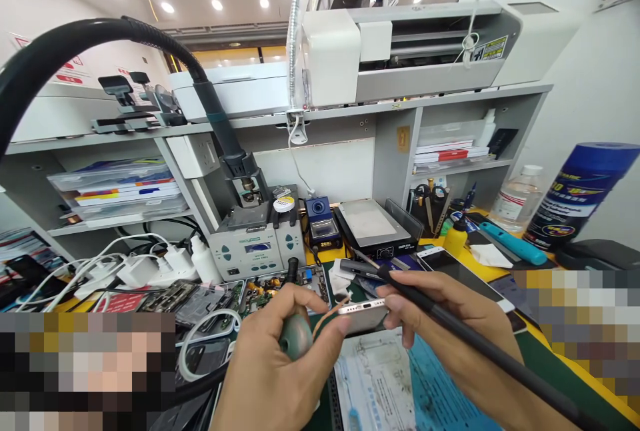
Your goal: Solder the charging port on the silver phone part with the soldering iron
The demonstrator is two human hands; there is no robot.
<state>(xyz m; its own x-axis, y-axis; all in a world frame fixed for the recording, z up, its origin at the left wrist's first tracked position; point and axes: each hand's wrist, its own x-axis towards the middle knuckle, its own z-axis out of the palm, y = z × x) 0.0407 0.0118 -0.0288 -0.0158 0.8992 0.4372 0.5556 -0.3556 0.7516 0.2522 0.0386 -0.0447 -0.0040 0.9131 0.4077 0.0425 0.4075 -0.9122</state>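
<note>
Left hand, lower centre of the frame: fingers curled well in, thumb and forefinger pinched on the near end of a silver phone. A round grey-green object sits within the same hand, and a thin copper-coloured strand runs close by the forefinger to the phone's edge. The phone is held up off the desk just below the middle of the frame — its port edge faces the camera. Right hand, lower right of centre: fingers bent, thumb against the phone's other end, a black pen-shaped tool gripped as well. The tool's thin tip points to the upper left, above the phone.

Surroundings, left to right: white plugs stand crowded at the left; circuit boards lie beside a white bottle. A grey soldering station stands left of centre, then a small blue unit and a flat-topped heater. Beneath the hands lies a blue-and-white sheet. Right of centre — a white-edged phone, a yellow bottle, a clear bottle and a blue spray can, the last at the right.
</note>
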